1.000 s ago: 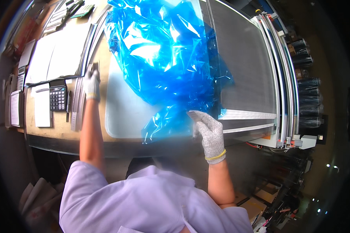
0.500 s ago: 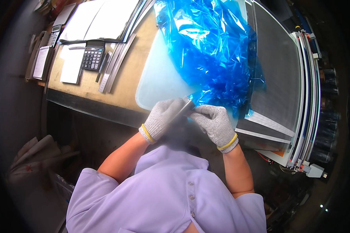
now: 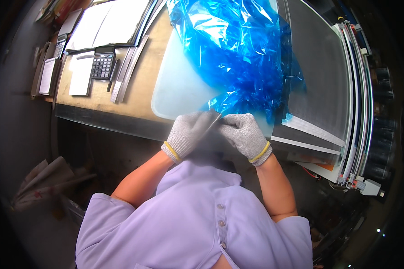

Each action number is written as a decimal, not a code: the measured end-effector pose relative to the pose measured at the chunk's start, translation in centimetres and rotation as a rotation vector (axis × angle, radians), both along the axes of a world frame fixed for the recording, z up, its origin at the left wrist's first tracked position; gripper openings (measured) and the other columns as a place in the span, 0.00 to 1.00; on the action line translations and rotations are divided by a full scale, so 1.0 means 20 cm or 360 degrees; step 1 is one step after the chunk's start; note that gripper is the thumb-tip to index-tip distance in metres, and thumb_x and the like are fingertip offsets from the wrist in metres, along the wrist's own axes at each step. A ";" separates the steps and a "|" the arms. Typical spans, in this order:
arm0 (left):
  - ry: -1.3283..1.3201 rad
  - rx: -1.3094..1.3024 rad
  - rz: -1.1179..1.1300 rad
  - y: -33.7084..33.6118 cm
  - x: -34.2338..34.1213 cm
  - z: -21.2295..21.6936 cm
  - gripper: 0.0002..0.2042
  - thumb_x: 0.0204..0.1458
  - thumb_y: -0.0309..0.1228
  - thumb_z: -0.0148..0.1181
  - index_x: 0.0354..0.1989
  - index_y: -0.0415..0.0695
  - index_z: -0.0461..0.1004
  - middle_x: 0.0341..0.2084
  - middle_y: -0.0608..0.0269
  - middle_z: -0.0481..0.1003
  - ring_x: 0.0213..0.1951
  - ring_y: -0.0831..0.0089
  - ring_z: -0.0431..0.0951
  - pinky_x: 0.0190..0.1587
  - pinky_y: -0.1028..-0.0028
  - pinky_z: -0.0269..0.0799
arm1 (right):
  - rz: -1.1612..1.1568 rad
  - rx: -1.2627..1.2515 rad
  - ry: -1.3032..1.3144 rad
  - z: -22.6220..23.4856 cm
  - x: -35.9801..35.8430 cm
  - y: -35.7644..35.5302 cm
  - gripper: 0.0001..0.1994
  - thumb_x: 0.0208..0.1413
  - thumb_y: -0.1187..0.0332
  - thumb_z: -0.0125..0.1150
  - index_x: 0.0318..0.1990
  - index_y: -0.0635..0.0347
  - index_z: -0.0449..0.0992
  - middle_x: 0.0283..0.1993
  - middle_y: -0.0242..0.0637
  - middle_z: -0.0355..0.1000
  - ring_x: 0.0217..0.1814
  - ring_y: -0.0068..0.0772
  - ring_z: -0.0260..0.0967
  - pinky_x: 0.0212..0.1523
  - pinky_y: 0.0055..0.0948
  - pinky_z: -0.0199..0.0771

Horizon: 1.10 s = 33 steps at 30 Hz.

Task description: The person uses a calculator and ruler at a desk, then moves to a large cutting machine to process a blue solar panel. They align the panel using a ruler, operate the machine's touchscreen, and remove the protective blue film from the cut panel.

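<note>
My left hand [image 3: 187, 133], in a grey knit glove with a yellow cuff, is closed on a thin grey flat piece [image 3: 212, 120] with a bright edge, tilted up at the table's near edge. Its kind is unclear. My right hand [image 3: 248, 136], gloved alike, has its fingers pinched together beside that edge; what they hold, if anything, is hidden. Just beyond both hands lies a crumpled heap of shiny blue plastic film [image 3: 242, 58]. Under the film is a pale translucent sheet with rounded corners [image 3: 175, 85].
To the left on the table [image 3: 141, 85] are a calculator [image 3: 103, 65], a pen [image 3: 113, 71], metal rulers [image 3: 129, 71], white paper [image 3: 80, 80] and an open book [image 3: 107, 22]. Rightward lie a dark mesh panel [image 3: 318, 76] and long rails [image 3: 357, 98].
The grey piece is turned more edge-on in my left hand. Both hands stay close together, with the right slightly higher. The view has shifted a little.
</note>
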<state>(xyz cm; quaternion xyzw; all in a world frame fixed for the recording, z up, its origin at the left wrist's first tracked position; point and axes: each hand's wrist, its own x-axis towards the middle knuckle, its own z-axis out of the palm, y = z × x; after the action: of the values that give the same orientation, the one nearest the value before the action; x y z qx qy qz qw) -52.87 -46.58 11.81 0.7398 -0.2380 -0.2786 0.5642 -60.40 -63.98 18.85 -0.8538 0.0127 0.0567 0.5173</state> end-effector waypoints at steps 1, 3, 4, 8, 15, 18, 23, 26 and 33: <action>-0.0207 -0.0031 -0.0014 0.00 -0.01 -0.02 0.23 0.67 0.47 0.48 0.35 0.36 0.78 0.19 0.62 0.74 0.22 0.76 0.75 0.25 0.73 0.71 | 0.0002 0.0035 0.0016 0.00 -0.01 0.00 0.09 0.49 0.65 0.68 0.30 0.60 0.78 0.29 0.43 0.74 0.30 0.44 0.75 0.32 0.36 0.75; 0.0247 0.0084 -0.0032 0.00 -0.01 0.00 0.22 0.67 0.46 0.48 0.36 0.36 0.77 0.18 0.62 0.74 0.19 0.75 0.74 0.22 0.74 0.69 | 0.0012 0.0100 0.0061 -0.03 -0.03 -0.01 0.08 0.51 0.67 0.68 0.31 0.62 0.78 0.30 0.42 0.76 0.30 0.40 0.76 0.33 0.34 0.75; 0.0362 0.0064 -0.0051 -0.01 -0.01 0.02 0.22 0.67 0.46 0.49 0.36 0.37 0.77 0.17 0.62 0.74 0.18 0.75 0.74 0.21 0.75 0.68 | -0.0059 0.0223 0.0146 -0.05 -0.04 -0.01 0.07 0.53 0.67 0.67 0.32 0.63 0.79 0.28 0.39 0.74 0.28 0.34 0.73 0.31 0.31 0.72; 0.0400 -0.0252 -0.0190 0.00 -0.02 0.01 0.21 0.66 0.47 0.50 0.34 0.39 0.75 0.16 0.61 0.73 0.14 0.75 0.72 0.16 0.77 0.64 | -0.0478 0.0808 0.0507 -0.13 -0.07 0.03 0.08 0.61 0.69 0.63 0.34 0.64 0.81 0.19 0.23 0.65 0.20 0.11 0.57 0.20 0.18 0.54; 0.0065 -0.0287 -0.0180 0.03 -0.02 -0.04 0.18 0.66 0.45 0.52 0.34 0.40 0.74 0.16 0.63 0.73 0.14 0.77 0.72 0.16 0.78 0.62 | -0.0467 0.0993 0.0619 -0.15 -0.02 0.04 0.08 0.61 0.68 0.64 0.37 0.65 0.82 0.20 0.24 0.67 0.20 0.12 0.58 0.21 0.18 0.55; -0.0067 -0.0132 -0.0055 0.08 0.06 -0.15 0.16 0.65 0.42 0.55 0.33 0.41 0.74 0.17 0.64 0.74 0.15 0.79 0.72 0.18 0.79 0.63 | -0.0471 0.0870 0.0620 -0.22 -0.02 0.05 0.09 0.62 0.68 0.63 0.40 0.65 0.82 0.22 0.25 0.68 0.20 0.13 0.59 0.21 0.17 0.57; -0.0619 0.0667 0.0674 0.19 0.31 -0.26 0.16 0.59 0.43 0.63 0.31 0.40 0.74 0.18 0.55 0.73 0.19 0.67 0.75 0.25 0.68 0.69 | -0.0505 0.0835 0.0588 -0.31 -0.02 0.03 0.10 0.64 0.68 0.60 0.43 0.65 0.82 0.23 0.25 0.68 0.22 0.14 0.61 0.23 0.18 0.60; -0.0866 0.1324 0.0243 0.26 0.49 -0.36 0.22 0.54 0.53 0.62 0.30 0.43 0.78 0.27 0.48 0.79 0.33 0.48 0.80 0.37 0.57 0.74 | -0.0508 0.0799 0.0574 -0.31 -0.01 0.02 0.10 0.65 0.68 0.58 0.43 0.66 0.82 0.22 0.26 0.68 0.22 0.15 0.61 0.23 0.19 0.61; -0.0742 0.1300 0.0287 0.27 0.62 -0.31 0.25 0.54 0.56 0.61 0.26 0.42 0.76 0.22 0.48 0.77 0.29 0.50 0.80 0.33 0.57 0.73 | -0.0533 0.0686 0.0584 -0.34 0.00 -0.01 0.11 0.64 0.67 0.60 0.42 0.67 0.82 0.23 0.28 0.68 0.22 0.17 0.61 0.24 0.20 0.61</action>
<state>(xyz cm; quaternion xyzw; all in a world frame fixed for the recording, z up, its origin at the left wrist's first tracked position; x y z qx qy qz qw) -40.46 -41.20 5.59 0.9615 -0.1642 -0.1260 0.1808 -60.36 -64.09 12.02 -0.6864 0.2336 0.1253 0.6772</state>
